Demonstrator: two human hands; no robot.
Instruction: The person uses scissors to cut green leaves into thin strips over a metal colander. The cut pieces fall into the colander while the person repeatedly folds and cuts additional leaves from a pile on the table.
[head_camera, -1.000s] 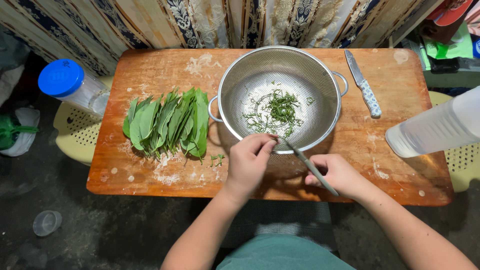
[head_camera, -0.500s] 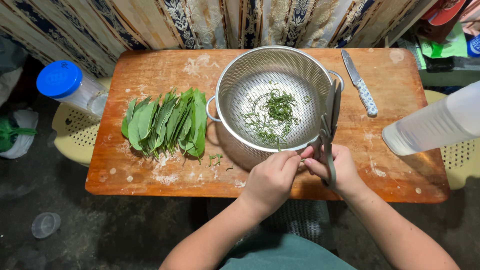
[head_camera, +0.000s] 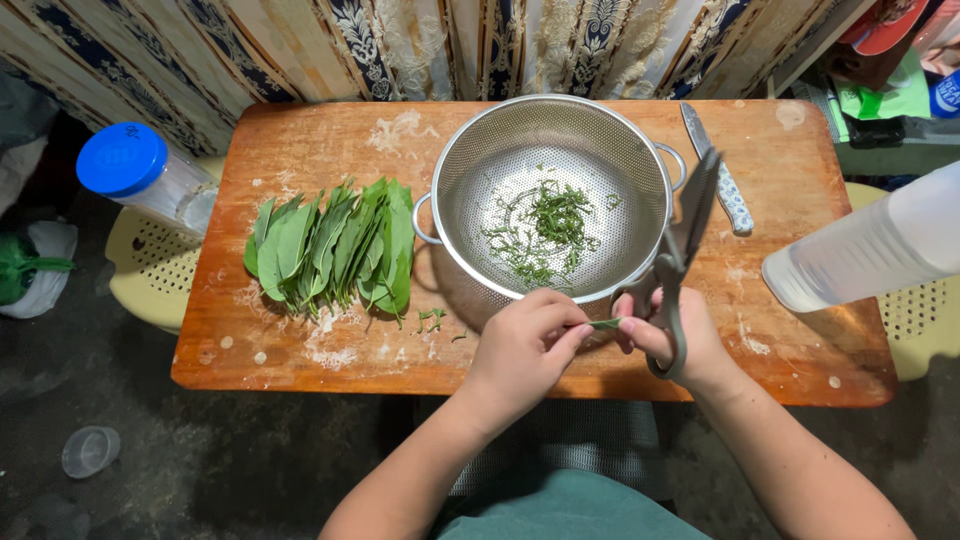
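My left hand (head_camera: 525, 350) pinches a small rolled bit of green leaf (head_camera: 605, 323) just below the near rim of a metal colander (head_camera: 640, 170). The fingertips of my right hand (head_camera: 680, 340) touch that leaf too. This hand grips grey scissors (head_camera: 685, 235), blades pointing up and away over the colander's right edge. Shredded green strips (head_camera: 545, 230) lie inside the colander. A pile of whole green leaves (head_camera: 335, 245) rests on the wooden table (head_camera: 300, 140) to the left.
A knife with a patterned handle (head_camera: 720, 170) lies right of the colander. A clear jar with a blue lid (head_camera: 140, 170) sits on a yellow stool at left. A white bottle (head_camera: 870, 245) juts in from the right. Patterned curtain behind the table.
My left hand moved right, from the colander's left side to its near rim. The scissors swung up from lying low and flat to pointing upward, and both hands now meet at the leaf piece.
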